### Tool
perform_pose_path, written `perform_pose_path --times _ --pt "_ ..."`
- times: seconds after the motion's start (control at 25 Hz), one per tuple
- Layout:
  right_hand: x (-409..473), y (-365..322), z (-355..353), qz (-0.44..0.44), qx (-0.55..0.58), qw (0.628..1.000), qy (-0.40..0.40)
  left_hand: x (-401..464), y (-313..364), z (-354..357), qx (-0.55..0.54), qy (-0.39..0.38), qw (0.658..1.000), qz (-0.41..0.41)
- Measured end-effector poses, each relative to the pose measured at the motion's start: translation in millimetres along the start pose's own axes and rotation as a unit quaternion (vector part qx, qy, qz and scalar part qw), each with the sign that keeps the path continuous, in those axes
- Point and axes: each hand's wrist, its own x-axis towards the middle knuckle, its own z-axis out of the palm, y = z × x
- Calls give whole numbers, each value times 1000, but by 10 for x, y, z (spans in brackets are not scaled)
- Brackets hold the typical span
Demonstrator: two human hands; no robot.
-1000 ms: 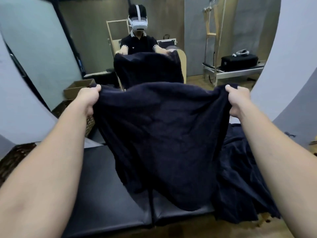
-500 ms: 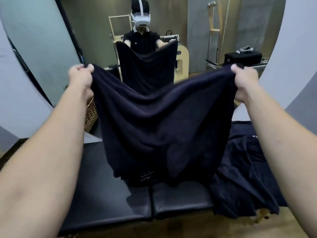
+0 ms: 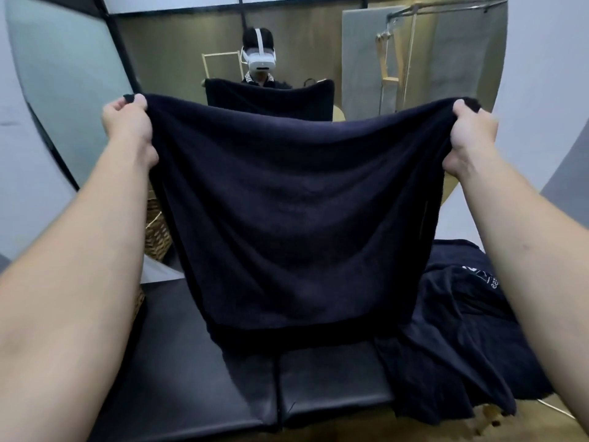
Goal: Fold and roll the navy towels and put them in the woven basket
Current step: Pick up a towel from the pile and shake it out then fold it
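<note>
Only 1 view existed: the head camera looked forward and slightly down from close behind both outstretched arms, facing a wall mirror [image 3: 318,43] across the black padded bench [image 3: 197,378].

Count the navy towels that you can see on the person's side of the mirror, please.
2. One towel hangs spread between the left hand and the right hand. Another heap lies crumpled on the black bench at the right; it may hold more than one.
</note>
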Motion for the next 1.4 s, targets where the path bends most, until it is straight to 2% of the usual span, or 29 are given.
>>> perform_pose_path --times 0.2,0.32,0.4,0.52,0.56,0.64,0.72,0.76,0.8,0.84,0.88,0.96,1.04,1.16,1.28,1.36,1.4 --pt "-3 -86 -97 14 49 998 21 62 108 -148 -24 45 996 -74" --pt "-11 -9 -165 50 78 996 10 102 4 -259 3 -10 987 -159" --pt "-4 53 -221 91 73 993 20 -64 -23 -291 48 -78 970 -224" --pt "-14 224 -309 149 40 987 49 -365 -187 -296 108 -123 944 -288" --pt "-33 260 -313 160 20 985 54 -396 -247 -287 118 -135 941 -287" --pt "-60 213 -292 141 10 988 65 -385 -222 -276 71 -146 954 -254" --pt "-48 40 -265 68 75 993 67 -313 -98 -211 -60 -87 979 -174" --pt "-8 -32 -274 44 121 990 48 -327 -28 -193 -145 -81 975 -145" --pt "3 -69 -307 51 149 987 1 -364 -8 -227 -179 -100 969 -137" --pt "-8 -32 -365 91 147 983 -61 -474 -26 -284 -148 -129 969 -152" --pt "-33 51 -437 137 117 977 -118 -562 -89 -342 -67 -161 967 -186" --pt "-21 307 -563 220 16 955 -200 -713 -285 -427 90 -229 931 -271" --pt "63 519 -593 280 -106 928 -221 -744 -421 -427 168 -248 897 -324" --pt "163 712 -554 294 -221 909 -197 -676 -581 -327 242 -198 891 -329" --pt "57 627 -424 253 -179 938 -154 -639 -575 -285 275 -182 901 -282" --pt "102 400 -367 146 -48 983 -99 -538 -395 -230 172 -171 947 -210" --pt "124 258 -342 103 41 990 -92 -510 -267 -200 81 -175 966 -175"
